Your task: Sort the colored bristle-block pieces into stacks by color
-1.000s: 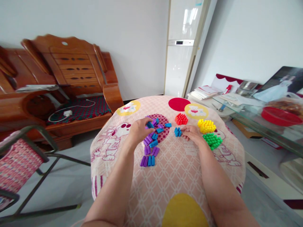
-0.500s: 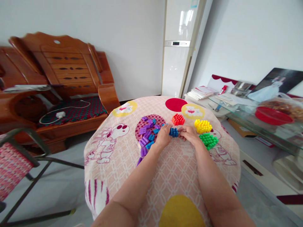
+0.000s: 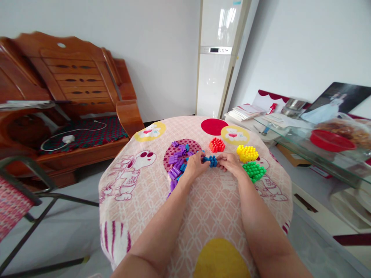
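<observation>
A small cluster of blue pieces lies between my two hands on the round table's patterned cloth. My left hand is closed around a blue piece at the cluster's left side. At the right edge of the cluster, the bent fingers of my right hand are pressed together; what they hold is too small to make out. Loose purple pieces mixed with blue ones are spread left of my left hand. Red, yellow and green clusters stand behind and right of my right hand.
A wooden armchair stands behind at the left, with a pink woven chair nearer. On the right, a glass shelf holds papers, a red bowl and a framed picture. A tall white cabinet unit is behind the table.
My left hand has drawn back slightly left from the blue cluster, showing a blue piece at its fingertips. The view has shifted a little.
</observation>
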Tool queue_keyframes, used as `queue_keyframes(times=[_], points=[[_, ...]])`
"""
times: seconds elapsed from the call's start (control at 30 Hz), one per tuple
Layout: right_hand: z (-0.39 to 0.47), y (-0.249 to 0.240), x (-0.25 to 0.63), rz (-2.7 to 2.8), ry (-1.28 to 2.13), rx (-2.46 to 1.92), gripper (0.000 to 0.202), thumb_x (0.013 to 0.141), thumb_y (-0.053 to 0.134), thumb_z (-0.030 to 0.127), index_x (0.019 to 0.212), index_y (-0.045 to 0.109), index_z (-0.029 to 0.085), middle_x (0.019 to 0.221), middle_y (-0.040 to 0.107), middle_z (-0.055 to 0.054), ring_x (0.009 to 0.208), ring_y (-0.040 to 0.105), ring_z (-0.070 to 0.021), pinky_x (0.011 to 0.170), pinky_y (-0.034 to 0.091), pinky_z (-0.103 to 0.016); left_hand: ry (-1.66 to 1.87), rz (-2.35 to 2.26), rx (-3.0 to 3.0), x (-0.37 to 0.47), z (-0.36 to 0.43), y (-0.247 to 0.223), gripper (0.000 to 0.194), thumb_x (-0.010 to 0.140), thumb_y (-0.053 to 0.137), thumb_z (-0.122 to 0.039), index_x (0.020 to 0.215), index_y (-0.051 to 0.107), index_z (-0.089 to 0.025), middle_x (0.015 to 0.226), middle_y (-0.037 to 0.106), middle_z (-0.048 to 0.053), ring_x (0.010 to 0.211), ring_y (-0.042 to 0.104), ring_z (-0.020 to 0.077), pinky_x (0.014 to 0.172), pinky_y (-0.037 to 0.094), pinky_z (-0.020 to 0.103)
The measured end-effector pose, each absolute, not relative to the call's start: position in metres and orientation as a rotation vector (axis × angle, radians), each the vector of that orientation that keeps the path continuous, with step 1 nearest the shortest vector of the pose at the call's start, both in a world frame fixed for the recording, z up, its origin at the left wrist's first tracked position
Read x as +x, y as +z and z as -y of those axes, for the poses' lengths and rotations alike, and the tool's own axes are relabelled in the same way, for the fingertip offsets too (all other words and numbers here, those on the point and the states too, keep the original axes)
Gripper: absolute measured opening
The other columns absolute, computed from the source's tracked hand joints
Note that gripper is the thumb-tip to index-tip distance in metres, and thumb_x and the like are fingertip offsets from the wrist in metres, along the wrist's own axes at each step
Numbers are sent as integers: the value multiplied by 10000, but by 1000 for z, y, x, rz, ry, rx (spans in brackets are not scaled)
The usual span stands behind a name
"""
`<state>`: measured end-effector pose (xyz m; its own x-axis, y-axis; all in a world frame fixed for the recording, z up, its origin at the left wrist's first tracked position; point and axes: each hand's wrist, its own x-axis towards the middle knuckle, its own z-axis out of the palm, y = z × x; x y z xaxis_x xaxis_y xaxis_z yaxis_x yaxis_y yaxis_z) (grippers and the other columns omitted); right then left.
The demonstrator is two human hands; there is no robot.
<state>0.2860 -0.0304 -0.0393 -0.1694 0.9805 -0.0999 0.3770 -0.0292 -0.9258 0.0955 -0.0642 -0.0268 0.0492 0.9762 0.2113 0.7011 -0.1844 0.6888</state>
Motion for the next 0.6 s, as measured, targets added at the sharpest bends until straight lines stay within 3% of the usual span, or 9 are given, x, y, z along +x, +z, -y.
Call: queue_keyframes(times=[0.13, 0.3, 0.43, 0.6], points=[[31, -37, 286, 1587, 1188, -1463, 210, 704, 560, 85, 878, 652, 157, 607, 670, 11, 509, 591, -110, 402, 419, -159, 783, -1792, 2014, 92, 71, -24, 206, 829, 647, -313, 902, 697, -127, 891, 715, 99, 840, 670, 206, 807, 504, 310], [30, -39, 286, 1589, 1194, -1461, 191, 696, 577, 96, 856, 655, 164, 615, 679, 6, 513, 596, -112, 402, 429, -163, 857, -1690, 2126, 86, 73, -21, 170, 860, 600, -193, 981, 703, -132, 924, 726, 81, 827, 663, 168, 810, 492, 274], [30, -40, 287, 1588, 1186, -1447, 168, 699, 593, 117, 846, 657, 168, 613, 677, 8, 513, 594, -105, 403, 425, -154, 890, -1588, 2027, 86, 70, -22, 132, 853, 618, -194, 940, 710, -158, 870, 736, 37, 768, 666, 148, 755, 509, 250], [30, -41, 287, 1595, 1198, -1450, 191, 696, 568, 108, 856, 657, 165, 615, 675, 12, 499, 589, -105, 395, 420, -159, 929, -1521, 1962, 98, 68, -28, 233, 853, 606, -151, 1060, 706, -185, 968, 752, 42, 859, 694, 164, 813, 527, 258]])
